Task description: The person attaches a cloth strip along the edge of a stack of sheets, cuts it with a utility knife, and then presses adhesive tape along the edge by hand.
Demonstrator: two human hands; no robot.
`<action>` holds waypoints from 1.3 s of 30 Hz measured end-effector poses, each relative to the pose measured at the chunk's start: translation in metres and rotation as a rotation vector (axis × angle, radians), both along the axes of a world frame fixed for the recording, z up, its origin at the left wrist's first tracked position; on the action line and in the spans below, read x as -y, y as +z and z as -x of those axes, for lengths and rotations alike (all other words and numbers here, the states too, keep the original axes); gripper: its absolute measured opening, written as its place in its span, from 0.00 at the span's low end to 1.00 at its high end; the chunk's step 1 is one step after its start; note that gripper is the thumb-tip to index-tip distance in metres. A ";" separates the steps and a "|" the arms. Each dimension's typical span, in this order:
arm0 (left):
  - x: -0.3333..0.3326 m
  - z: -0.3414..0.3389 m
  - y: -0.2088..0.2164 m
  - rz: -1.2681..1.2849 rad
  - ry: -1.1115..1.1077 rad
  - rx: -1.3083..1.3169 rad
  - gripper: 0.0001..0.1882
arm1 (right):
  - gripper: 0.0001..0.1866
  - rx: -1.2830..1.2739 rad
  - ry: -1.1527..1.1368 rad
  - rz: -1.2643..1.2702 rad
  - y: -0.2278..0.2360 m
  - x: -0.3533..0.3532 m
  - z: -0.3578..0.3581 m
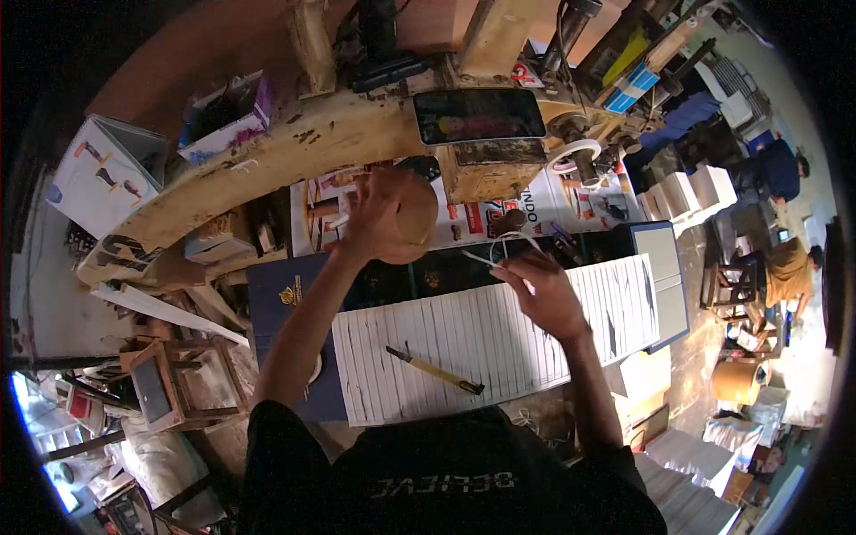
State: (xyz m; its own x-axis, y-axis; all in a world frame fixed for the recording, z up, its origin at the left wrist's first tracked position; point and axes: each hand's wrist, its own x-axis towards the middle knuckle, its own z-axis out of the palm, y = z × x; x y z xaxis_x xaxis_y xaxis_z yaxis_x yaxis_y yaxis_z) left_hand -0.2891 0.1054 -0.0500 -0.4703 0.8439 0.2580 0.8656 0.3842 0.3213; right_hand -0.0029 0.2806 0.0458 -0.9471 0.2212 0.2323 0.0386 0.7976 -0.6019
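Note:
My left hand [374,214] grips a round, tan-brown object [417,218] at the far side of the work; whether it is a spool or a roll I cannot tell. Thin white cord [501,253] rises in a loop from the pinched fingers of my right hand [542,292]. Below both hands lies a long row of narrow white strips [526,343], perhaps stacked paper edges. A yellow utility knife [437,369] rests across the strips. Dark blue boards show beneath: one with a gold emblem [267,285] at left, another blue-edged board [662,267] at right.
A dark phone [480,118] sits on a wooden block beyond my hands. Printed sheets [464,223] cover the bench behind the strips. Open boxes [107,169] stand on the wooden ledge at left, a stool [183,383] below. Other people [785,267] are at far right.

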 end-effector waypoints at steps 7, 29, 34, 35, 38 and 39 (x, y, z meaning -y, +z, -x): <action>0.014 -0.041 0.005 0.092 0.069 -0.020 0.68 | 0.10 -0.433 -0.134 -0.458 0.045 -0.005 0.066; 0.137 -0.189 0.292 -0.594 -0.011 0.353 0.33 | 0.12 -0.446 0.054 -0.472 0.064 -0.027 0.135; 0.135 -0.188 0.298 -0.612 0.036 0.263 0.30 | 0.18 -0.382 0.117 -0.466 0.072 -0.050 0.159; 0.134 -0.187 0.299 -0.623 0.051 0.257 0.30 | 0.18 -0.378 0.112 -0.465 0.071 -0.052 0.156; 0.129 -0.185 0.294 -0.679 0.142 0.261 0.28 | 0.17 -0.463 0.047 -0.457 0.082 -0.033 0.139; 0.118 -0.178 0.279 -0.711 0.165 0.319 0.28 | 0.15 -0.392 0.006 -0.276 0.087 -0.022 0.116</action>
State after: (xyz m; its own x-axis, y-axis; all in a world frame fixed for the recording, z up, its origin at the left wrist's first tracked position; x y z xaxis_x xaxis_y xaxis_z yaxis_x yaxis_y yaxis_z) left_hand -0.1106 -0.0127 0.2294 -0.7167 0.4402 0.5409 0.6406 0.1091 0.7601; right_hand -0.1190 0.3030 0.1332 -0.7772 0.0955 0.6219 -0.1543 0.9293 -0.3356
